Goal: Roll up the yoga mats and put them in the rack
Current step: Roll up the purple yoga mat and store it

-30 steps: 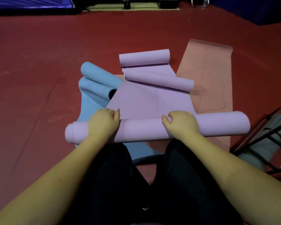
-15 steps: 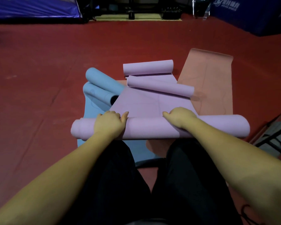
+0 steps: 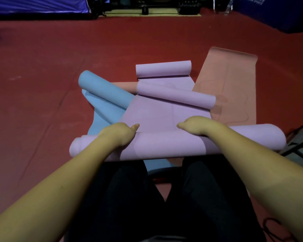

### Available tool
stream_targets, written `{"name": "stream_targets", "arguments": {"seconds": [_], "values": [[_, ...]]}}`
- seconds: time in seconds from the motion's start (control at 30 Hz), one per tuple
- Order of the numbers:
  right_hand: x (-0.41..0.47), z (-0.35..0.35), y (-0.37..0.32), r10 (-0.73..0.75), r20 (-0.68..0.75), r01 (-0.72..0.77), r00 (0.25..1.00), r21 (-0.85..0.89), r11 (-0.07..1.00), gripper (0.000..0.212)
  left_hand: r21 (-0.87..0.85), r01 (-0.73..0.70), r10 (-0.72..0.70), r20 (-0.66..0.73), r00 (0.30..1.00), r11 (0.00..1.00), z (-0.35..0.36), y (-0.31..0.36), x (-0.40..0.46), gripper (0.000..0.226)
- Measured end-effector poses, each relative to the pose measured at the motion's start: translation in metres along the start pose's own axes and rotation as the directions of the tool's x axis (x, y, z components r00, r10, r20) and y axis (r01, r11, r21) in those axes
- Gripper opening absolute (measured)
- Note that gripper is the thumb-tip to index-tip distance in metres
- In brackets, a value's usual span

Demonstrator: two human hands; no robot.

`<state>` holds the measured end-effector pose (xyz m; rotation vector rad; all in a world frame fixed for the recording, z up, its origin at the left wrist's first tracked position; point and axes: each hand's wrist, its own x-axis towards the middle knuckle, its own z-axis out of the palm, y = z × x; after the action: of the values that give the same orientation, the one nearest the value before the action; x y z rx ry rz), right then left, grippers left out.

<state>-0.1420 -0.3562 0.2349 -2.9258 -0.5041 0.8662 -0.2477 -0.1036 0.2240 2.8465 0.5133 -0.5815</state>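
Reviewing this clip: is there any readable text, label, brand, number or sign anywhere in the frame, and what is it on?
White lettering on the dark blue banner at the top right: cut off by the frame edge and too blurred to read.
Purple mat, blue mat, pink mat: faint line patterns only, no text.

- A red floor (image 3: 42, 70) is stretching out on all sides.
- Blue padding (image 3: 33, 4) is running along the far left edge.
- Another blue pad (image 3: 278, 13) is sitting at the far right.
- Black trousers (image 3: 129, 206) are filling the near foreground.
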Motion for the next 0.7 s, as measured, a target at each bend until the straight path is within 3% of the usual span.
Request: {"name": "stream_targets", "arguments": {"seconds": [0.1,0.2,0.27,0.33,0.4,0.5,0.7], "values": [[0.004,0.011,0.007,-0.068,-0.346,0.061,0.936,-0.029,0.998,0.042,-0.012,-0.002,0.003,0.074,0.997,1.000,-0.007,0.002,0.009,0.075],[-0.007,0.025,0.011,-0.101,-0.524,0.110,0.846,-0.013,0.994,0.040,-0.039,-0.012,0.017,0.128,0.992,0.999,-0.013,0.006,0.019,0.072],[-0.014,0.035,0.014,-0.115,-0.570,0.124,0.814,-0.022,0.992,0.039,-0.061,-0.027,0.038,0.174,0.984,0.998,-0.018,0.010,0.024,0.067],[-0.018,0.048,0.016,-0.125,-0.605,0.114,0.786,-0.057,0.992,0.052,-0.100,-0.028,0.050,0.226,0.973,0.995,-0.021,0.012,0.031,0.062],[-0.018,0.063,0.015,-0.145,-0.604,0.099,0.783,-0.109,0.989,0.067,-0.140,-0.015,0.053,0.270,0.961,0.990,-0.021,0.011,0.040,0.061],[-0.016,0.068,0.010,-0.111,-0.609,0.063,0.785,-0.100,0.993,0.068,-0.162,-0.018,0.067,0.305,0.950,0.987,-0.020,0.009,0.051,0.061],[-0.007,0.055,0.002,-0.062,-0.594,0.014,0.802,-0.086,0.996,0.074,-0.145,-0.030,0.064,0.239,0.969,0.989,-0.019,0.008,0.058,0.061]]}}
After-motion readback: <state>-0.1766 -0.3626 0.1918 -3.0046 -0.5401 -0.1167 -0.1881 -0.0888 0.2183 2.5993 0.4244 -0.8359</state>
